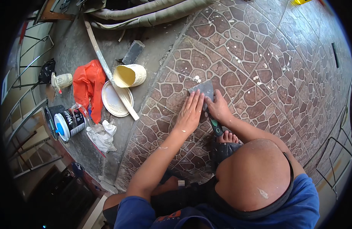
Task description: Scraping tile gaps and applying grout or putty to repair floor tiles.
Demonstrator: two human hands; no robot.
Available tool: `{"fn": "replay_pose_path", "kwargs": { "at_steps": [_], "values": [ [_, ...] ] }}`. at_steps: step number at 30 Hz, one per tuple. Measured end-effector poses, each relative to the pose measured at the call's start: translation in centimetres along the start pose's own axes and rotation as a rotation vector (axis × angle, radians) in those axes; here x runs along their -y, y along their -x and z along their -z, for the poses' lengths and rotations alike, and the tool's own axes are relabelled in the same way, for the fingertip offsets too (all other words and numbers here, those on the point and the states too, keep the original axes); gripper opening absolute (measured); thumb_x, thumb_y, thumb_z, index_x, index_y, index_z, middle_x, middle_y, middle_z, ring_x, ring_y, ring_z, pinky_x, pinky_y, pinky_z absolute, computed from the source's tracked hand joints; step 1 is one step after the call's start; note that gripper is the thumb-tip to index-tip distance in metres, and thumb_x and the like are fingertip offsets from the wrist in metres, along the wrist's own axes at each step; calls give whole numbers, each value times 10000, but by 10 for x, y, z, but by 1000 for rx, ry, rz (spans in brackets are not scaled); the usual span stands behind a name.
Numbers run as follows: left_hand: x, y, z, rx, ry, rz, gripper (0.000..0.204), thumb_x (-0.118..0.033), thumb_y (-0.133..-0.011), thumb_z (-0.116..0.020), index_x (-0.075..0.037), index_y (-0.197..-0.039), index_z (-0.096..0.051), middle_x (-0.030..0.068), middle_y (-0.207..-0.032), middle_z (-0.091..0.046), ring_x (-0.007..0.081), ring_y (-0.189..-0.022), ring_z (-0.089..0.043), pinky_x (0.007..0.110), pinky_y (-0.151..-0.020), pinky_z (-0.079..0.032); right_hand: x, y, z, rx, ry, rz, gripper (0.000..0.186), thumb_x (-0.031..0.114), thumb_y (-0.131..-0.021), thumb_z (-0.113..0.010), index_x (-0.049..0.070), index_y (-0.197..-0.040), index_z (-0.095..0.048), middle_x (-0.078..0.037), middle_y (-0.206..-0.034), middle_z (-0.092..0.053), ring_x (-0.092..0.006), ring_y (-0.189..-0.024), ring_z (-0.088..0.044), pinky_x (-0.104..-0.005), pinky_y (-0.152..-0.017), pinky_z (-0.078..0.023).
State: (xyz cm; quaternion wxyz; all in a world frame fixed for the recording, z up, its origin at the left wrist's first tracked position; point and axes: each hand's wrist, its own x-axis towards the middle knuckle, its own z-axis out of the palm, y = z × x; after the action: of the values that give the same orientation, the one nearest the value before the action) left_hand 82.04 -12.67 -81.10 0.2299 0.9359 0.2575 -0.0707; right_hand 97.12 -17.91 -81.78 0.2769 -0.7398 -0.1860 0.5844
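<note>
A putty knife (206,89) with a wide grey blade and a black-and-green handle rests low over the stone-patterned tile floor (176,82). My right hand (220,108) grips it where the blade meets the handle, its thumb up along the metal. Flat on the left part of the blade lie the outstretched fingers of my left hand (190,112), pressing from above. The blade's far edge is beside a few white paint spots (198,79). More white drops are scattered over the tiles to the right. The left palm hides part of the floor under it.
On the concrete strip at left stand a cream container (136,75), a white lid (111,108) under a wooden stick (101,61), an orange bag (84,84), a paint can (75,124) and a crumpled white cloth (101,137). A grey block (133,52) lies farther back, below thick hoses (153,15).
</note>
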Motion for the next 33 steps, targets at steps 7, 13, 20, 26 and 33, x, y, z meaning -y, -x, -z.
{"fn": "replay_pose_path", "kwargs": {
  "at_steps": [7,13,20,26,33],
  "values": [
    [-7,-20,-19,-73,30,74,532,-32,-846,-473,52,-1360,-361,228,-1432,-352,379,-1328,-350,429,-1111,-301,-10,-17,18,65,106,90,335,274,-883,-539,-26,-1029,-506,-302,-977,-599,-457,-974,-573,-451,-831,-456],
    [-13,-31,-20,-113,31,35,448,-59,-871,-458,117,-1282,-431,290,-1349,-433,404,-1255,-441,401,-1053,-390,-26,-20,15,-15,120,214,325,250,-893,-542,-12,-1084,-521,-239,-895,-644,-348,-795,-655,-419,-718,-499],
    [-1,-29,-24,-140,-17,48,446,-53,-865,-467,130,-1271,-433,315,-1323,-442,412,-1257,-437,402,-1063,-381,-12,-25,8,0,145,230,343,246,-888,-554,-8,-1117,-528,-237,-899,-648,-322,-776,-659,-394,-705,-502],
    [-6,-37,-25,-187,-35,94,416,-58,-866,-481,136,-1234,-466,313,-1289,-479,401,-1245,-454,398,-1058,-384,-9,-31,15,122,-5,90,341,259,-885,-557,4,-1112,-555,-190,-892,-663,-265,-820,-662,-371,-739,-502],
    [-5,-41,-23,-238,-61,155,419,-67,-843,-519,137,-1207,-495,301,-1259,-516,374,-1198,-506,380,-1029,-411,27,-31,22,190,125,-5,376,286,-887,-563,-2,-1129,-554,-155,-851,-664,-203,-724,-648,-327,-644,-507]
  ]
}}
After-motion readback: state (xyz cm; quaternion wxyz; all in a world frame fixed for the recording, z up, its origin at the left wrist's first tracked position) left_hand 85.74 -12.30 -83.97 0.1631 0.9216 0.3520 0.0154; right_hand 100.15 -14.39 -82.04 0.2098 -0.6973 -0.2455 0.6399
